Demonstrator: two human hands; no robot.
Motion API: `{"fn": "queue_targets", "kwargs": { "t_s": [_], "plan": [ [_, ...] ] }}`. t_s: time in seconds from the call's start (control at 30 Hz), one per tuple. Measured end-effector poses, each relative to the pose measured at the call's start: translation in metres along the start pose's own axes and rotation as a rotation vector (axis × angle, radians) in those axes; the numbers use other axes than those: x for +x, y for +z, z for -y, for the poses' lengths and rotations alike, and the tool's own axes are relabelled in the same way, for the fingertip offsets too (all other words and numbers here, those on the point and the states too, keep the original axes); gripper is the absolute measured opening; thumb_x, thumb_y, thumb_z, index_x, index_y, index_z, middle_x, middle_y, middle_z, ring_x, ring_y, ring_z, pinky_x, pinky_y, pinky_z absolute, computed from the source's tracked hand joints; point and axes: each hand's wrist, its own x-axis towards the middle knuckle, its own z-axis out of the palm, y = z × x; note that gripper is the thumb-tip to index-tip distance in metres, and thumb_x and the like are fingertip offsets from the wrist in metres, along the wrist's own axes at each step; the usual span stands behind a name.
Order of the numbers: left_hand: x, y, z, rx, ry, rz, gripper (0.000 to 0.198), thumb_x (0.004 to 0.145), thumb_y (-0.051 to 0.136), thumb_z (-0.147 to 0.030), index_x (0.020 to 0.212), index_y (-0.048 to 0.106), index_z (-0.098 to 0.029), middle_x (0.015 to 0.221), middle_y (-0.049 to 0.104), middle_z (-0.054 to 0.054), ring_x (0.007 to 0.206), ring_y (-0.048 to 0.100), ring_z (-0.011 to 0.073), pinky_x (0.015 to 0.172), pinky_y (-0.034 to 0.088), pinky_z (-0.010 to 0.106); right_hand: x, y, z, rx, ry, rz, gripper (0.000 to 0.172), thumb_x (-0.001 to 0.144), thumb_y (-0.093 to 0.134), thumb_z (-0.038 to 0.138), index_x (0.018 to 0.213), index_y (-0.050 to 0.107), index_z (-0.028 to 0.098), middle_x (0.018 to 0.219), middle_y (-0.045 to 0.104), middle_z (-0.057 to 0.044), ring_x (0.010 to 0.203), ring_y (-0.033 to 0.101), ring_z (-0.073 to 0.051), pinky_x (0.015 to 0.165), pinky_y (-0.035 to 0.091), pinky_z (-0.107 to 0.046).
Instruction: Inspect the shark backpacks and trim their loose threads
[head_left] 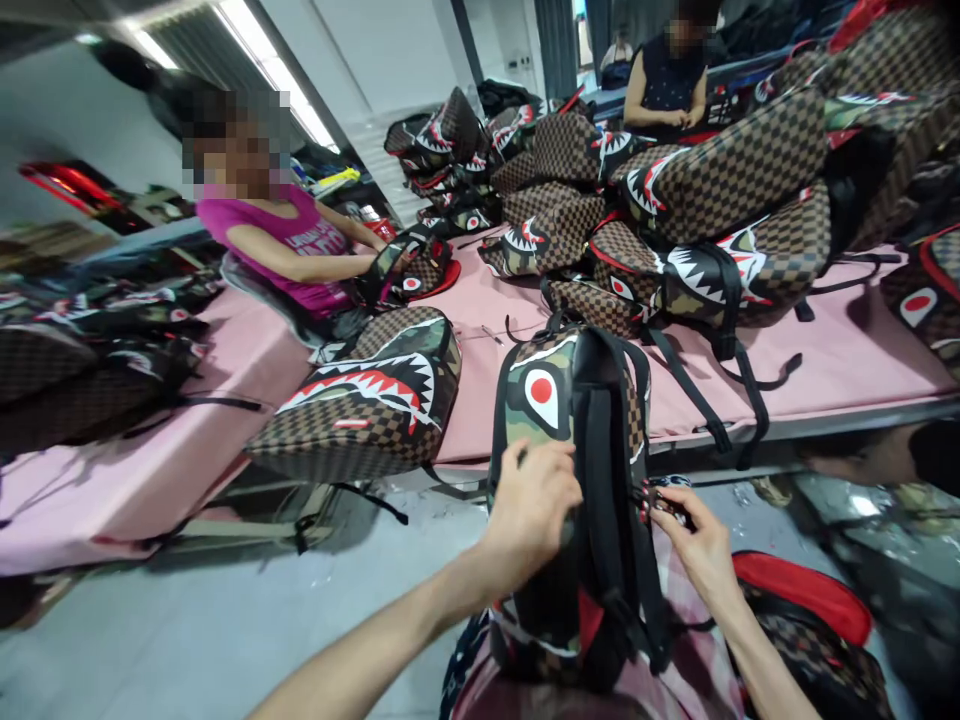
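A backpack with camouflage, a red-and-white eye and brown checks stands upright before me, its lower part against my lap. Its padded black shoulder straps face right. My left hand lies against the backpack's camouflage side with its fingers curled in at the black strap edge; the fingertips are partly hidden. At the right side of the bag, my right hand is closed in a pinch on a small dark piece, too small to make out fully.
A pink-covered table runs ahead, its edge behind the backpack. One checked backpack lies to the left; several more are piled at right. A person in a magenta shirt handles another bag across the table. A red-lined bag sits low right.
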Motion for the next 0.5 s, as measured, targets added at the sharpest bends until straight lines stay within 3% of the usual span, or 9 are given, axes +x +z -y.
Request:
{"fn": "queue_targets", "kwargs": {
  "t_s": [0.1, 0.23, 0.37, 0.5],
  "plan": [
    [0.001, -0.012, 0.010, 0.098, -0.044, -0.088, 0.015, 0.084, 0.049, -0.010, 0.085, 0.062, -0.019, 0.088, 0.062, 0.004, 0.101, 0.053, 0.0210, 0.085, 0.036, 0.040, -0.003, -0.001, 0.002, -0.023, -0.073, 0.010, 0.016, 0.079, 0.062, 0.035, 0.085, 0.067, 0.022, 0.086, 0.065, -0.005, 0.082, 0.059, -0.020, 0.072, 0.047, -0.033],
    [0.007, -0.005, 0.000, 0.221, 0.066, 0.113, 0.019, 0.081, 0.061, -0.022, 0.100, 0.062, -0.023, 0.100, 0.064, 0.004, 0.109, 0.050, 0.0268, 0.091, 0.030, 0.053, -0.010, 0.009, 0.004, -0.070, -0.154, 0.025, 0.011, 0.080, 0.061, 0.031, 0.085, 0.066, 0.023, 0.085, 0.064, -0.004, 0.083, 0.059, -0.020, 0.076, 0.046, -0.036],
    [0.014, 0.012, -0.018, 0.328, 0.209, 0.281, 0.003, 0.078, 0.062, -0.017, 0.080, 0.064, -0.015, 0.090, 0.063, 0.007, 0.120, 0.043, 0.0324, 0.099, 0.021, 0.063, -0.016, 0.014, 0.002, -0.098, -0.149, 0.004, 0.010, 0.081, 0.061, 0.029, 0.088, 0.065, 0.023, 0.086, 0.064, -0.004, 0.084, 0.059, -0.020, 0.075, 0.047, -0.036],
    [0.016, 0.021, -0.019, 0.358, 0.219, 0.316, 0.014, 0.080, 0.055, -0.008, 0.070, 0.063, -0.014, 0.083, 0.061, 0.008, 0.117, 0.046, 0.0310, 0.101, 0.022, 0.065, -0.017, 0.015, 0.008, -0.109, -0.202, 0.028, 0.008, 0.081, 0.061, 0.026, 0.088, 0.065, 0.023, 0.086, 0.065, -0.004, 0.084, 0.059, -0.020, 0.075, 0.048, -0.036]
  ]
}}
